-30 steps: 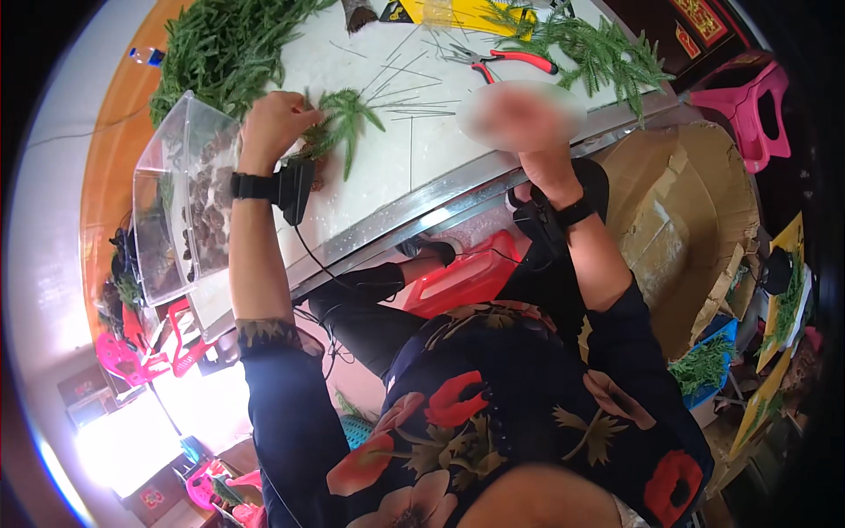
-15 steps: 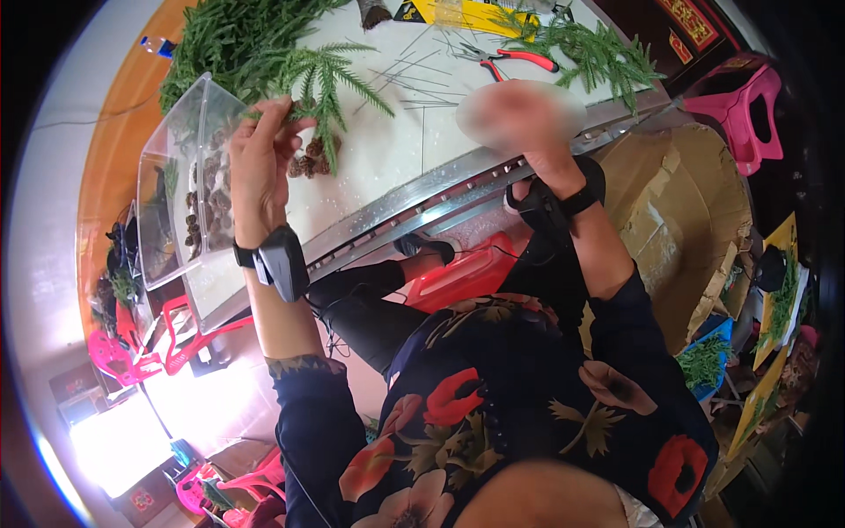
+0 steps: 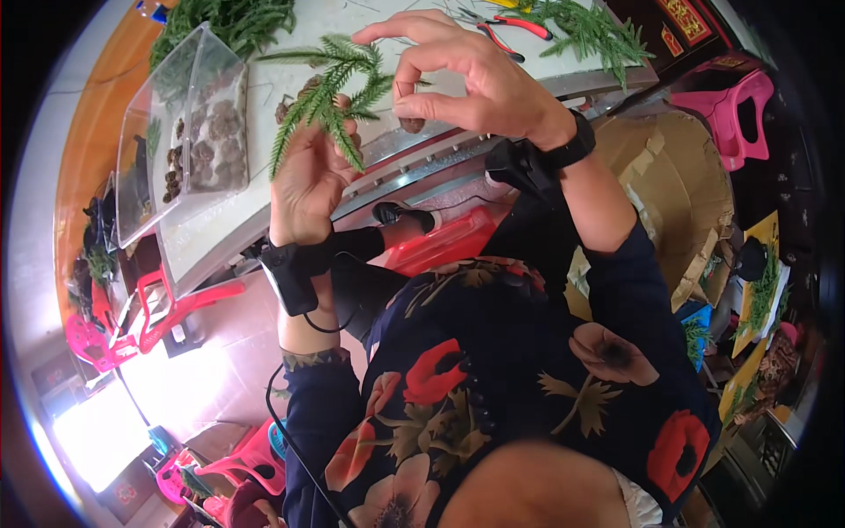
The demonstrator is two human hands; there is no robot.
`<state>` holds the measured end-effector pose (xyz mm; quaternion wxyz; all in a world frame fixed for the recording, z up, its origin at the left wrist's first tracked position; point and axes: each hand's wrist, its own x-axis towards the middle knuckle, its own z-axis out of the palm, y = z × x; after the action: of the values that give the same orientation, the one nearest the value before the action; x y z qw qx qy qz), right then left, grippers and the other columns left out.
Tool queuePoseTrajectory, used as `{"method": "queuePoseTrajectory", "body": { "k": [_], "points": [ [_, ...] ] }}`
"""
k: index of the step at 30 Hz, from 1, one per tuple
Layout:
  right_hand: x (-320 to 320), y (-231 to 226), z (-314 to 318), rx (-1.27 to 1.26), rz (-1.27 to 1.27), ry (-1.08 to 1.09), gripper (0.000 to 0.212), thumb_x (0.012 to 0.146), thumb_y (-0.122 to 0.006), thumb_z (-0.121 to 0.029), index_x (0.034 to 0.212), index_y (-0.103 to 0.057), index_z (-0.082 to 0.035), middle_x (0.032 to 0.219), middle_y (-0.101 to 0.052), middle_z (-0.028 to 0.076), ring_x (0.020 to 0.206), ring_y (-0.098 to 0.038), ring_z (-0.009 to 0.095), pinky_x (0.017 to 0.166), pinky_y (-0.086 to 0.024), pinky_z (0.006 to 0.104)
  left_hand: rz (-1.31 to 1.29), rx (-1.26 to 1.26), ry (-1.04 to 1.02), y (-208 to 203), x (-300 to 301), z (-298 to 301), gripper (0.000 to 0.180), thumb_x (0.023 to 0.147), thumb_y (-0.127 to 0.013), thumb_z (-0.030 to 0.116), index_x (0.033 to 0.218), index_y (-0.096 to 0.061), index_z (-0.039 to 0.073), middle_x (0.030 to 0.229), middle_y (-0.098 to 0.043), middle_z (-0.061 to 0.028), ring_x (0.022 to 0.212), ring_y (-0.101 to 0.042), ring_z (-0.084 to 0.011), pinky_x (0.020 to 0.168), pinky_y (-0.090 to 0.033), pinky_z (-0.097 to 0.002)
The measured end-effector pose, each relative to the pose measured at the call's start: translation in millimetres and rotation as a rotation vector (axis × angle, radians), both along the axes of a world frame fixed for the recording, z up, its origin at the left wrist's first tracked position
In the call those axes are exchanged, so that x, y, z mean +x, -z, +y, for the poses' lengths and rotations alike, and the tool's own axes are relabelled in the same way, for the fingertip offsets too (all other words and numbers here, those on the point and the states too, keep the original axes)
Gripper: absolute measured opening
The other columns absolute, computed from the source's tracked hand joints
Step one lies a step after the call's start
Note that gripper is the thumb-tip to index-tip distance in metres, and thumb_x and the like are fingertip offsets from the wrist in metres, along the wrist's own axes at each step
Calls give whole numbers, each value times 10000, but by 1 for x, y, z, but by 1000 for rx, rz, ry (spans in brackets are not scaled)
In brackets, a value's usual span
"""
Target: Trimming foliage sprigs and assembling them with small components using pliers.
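Observation:
My left hand (image 3: 308,189) is closed around a green artificial pine sprig (image 3: 330,106), whose needled tips spread over the fingers. To its right, my right hand (image 3: 475,84) has its thumb and index finger bent together, the other fingers stretched out. A small brown pine cone (image 3: 411,125) shows just under that thumb, seemingly held there; any wire on it is too fine to make out. Behind the sprig, a few more pine cones (image 3: 283,111) are partly hidden. A clear plastic box (image 3: 132,189) left of my left hand contains several pine cones.
Red-handled pliers (image 3: 506,40) lie at the far side of the white table (image 3: 207,251). Green sprigs are heaped at the far left (image 3: 224,31) and far right (image 3: 585,35). A large cardboard box (image 3: 687,185) stands at the right, near a pink stool (image 3: 748,114).
My left hand has lifted the sprig off the heap toward me. My right hand has moved left beside it, with a pine cone now at its thumb. The view has shifted slightly.

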<state>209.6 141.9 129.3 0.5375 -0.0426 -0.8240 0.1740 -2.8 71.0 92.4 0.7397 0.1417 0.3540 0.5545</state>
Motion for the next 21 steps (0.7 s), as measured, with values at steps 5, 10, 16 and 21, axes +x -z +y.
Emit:
{"method": "queuePoseTrajectory", "body": {
  "k": [5, 10, 16, 21],
  "points": [
    [9, 30, -4, -519, -223, -89, 133, 836, -641, -124, 795, -623, 2, 1210, -567, 127, 840, -568, 115, 816, -427, 295, -286, 9, 228, 15, 5, -5, 234, 901, -532, 201, 1064, -534, 32, 690, -540, -41, 559, -449, -137, 482, -382, -245],
    [16, 41, -10, -1105, -167, -304, 162, 840, -641, -157, 793, -637, -2, 975, -641, 71, 773, -568, 95, 793, -418, 268, -354, -86, 178, 28, 15, -10, 257, 912, -508, 248, 1062, -537, 42, 655, -499, -27, 547, -406, -137, 475, -347, -252],
    [14, 58, -11, -1202, -122, -224, 172, 842, -638, -178, 814, -661, -9, 752, -633, 17, 744, -564, 85, 754, -412, 228, 329, 107, -153, 31, 29, -14, 344, 937, -468, 321, 1097, -554, 28, 792, -581, -48, 717, -527, -139, 584, -372, -219],
    [15, 65, -20, -1208, -130, -192, 175, 838, -645, -181, 823, -670, -9, 769, -638, 20, 743, -566, 86, 743, -419, 226, 965, 301, -345, 7, 29, -20, 364, 945, -486, 315, 1125, -573, 11, 965, -626, -66, 855, -567, -122, 696, -406, -212]
  ]
}}
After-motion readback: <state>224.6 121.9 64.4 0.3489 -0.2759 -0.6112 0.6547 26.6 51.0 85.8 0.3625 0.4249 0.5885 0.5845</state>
